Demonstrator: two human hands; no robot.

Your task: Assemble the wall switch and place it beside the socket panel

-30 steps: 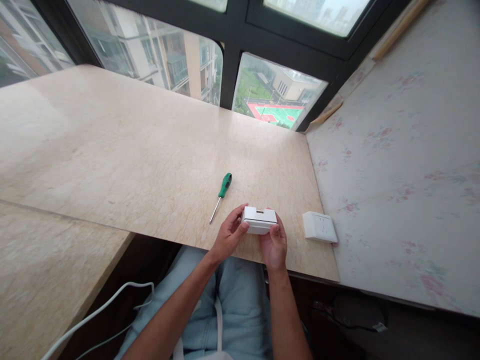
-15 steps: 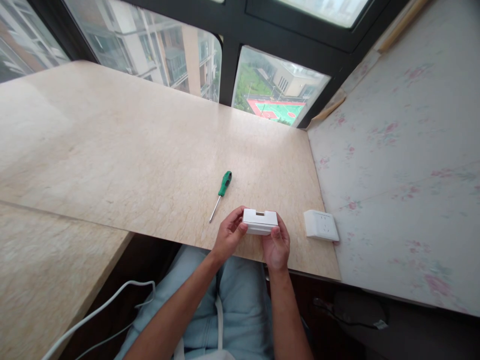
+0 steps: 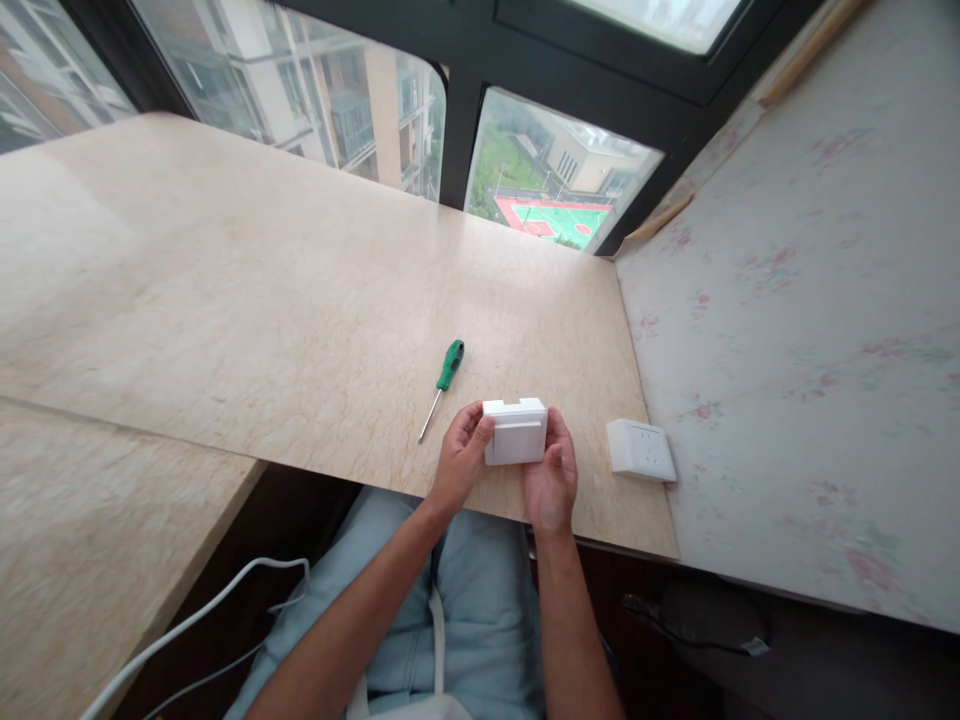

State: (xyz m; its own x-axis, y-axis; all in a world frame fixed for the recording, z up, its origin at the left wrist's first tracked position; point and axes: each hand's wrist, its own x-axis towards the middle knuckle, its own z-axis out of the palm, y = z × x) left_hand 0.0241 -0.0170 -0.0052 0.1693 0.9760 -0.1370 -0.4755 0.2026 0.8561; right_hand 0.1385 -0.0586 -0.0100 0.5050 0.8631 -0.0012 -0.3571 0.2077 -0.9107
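Observation:
A white wall switch (image 3: 516, 440) on a box-like base is held up over the front of the counter, its broad smooth face turned towards me and a notch showing in its top edge. My left hand (image 3: 461, 450) grips its left side, thumb on the front and fingers behind. At the right side, my right hand (image 3: 553, 475) has its fingers around the edge, with the thumb bent near the lower right corner. A screwdriver (image 3: 450, 365) with a green and black handle lies to the left, beyond my left hand, its metal tip pointing towards me.
A white wall socket (image 3: 642, 450) sits at the right against the flowered wall (image 3: 787, 350). The stone-look counter (image 3: 262, 300) runs along the dark-framed window (image 3: 465, 120). White cables (image 3: 217, 600) hang at the lower left beside my legs.
The switch has tilted in my hands, so its broad front face now shows instead of its notched edge. My right thumb has come off its front. The screwdriver lies as before.

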